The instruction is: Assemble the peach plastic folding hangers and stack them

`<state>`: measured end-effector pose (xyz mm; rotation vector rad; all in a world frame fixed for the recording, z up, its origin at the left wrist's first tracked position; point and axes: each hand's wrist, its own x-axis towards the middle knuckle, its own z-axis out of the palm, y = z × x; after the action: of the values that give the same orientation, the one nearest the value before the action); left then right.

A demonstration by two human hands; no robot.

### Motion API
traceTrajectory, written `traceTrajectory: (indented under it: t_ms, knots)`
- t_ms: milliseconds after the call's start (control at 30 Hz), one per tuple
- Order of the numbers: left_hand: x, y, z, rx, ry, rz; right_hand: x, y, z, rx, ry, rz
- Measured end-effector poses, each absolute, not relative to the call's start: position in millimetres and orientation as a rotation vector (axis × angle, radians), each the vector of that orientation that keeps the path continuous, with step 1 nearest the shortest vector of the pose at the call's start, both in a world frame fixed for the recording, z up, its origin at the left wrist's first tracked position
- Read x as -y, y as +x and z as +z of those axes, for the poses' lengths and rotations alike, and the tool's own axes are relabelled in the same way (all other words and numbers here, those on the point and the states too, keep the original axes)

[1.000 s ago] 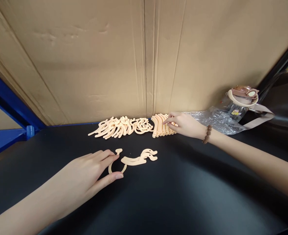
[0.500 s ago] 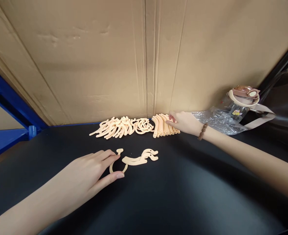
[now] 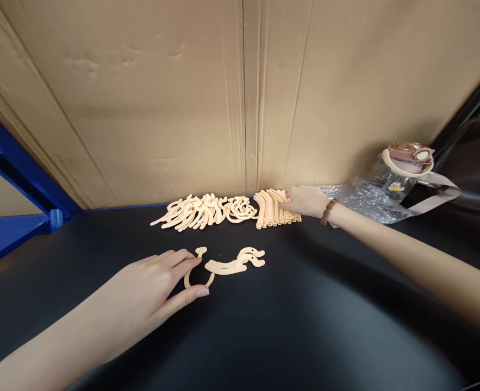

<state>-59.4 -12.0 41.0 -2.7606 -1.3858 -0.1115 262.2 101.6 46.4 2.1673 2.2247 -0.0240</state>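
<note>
My left hand [image 3: 160, 279] rests low over the black surface, thumb and fingers curled about a thin, ring-like curved wooden piece [image 3: 210, 280] with a small knobbed end. Just right of it, two flat pale wooden pieces with hooked, holed ends [image 3: 234, 265] lie overlapping. My right hand [image 3: 308, 201] is at the right end of a row of stacked curved wooden strips [image 3: 270, 209]. Its thumb and forefinger are apart and touch the strips; the other fingertips are hidden.
Left of the strips lie a heap of curved wooden pieces [image 3: 197, 210] and a smaller pile of ring-like pieces [image 3: 240, 209]. Cardboard [image 3: 162, 108] stands behind. Clear plastic wrap [image 3: 366, 201] and a lidded bottle with a strap [image 3: 405, 168] are at the right; a blue frame [image 3: 23, 168] is left.
My right hand has shifted slightly right along the strips, and its wrist has turned a little. My left hand stays on the ring-like piece.
</note>
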Motion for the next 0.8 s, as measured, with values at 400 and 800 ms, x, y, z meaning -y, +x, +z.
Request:
traceTrajectory:
  t_ms: [400,800]
  knots:
    - [13.0,-60.4,41.4,1.351,-2.748,-0.145,-80.6,271.0,53.7,-2.512,2.287,0.1]
    - [20.4,-43.0,30.2,1.056,-2.839,-0.307,0.1,257.4,29.3,-2.969,1.66,0.115]
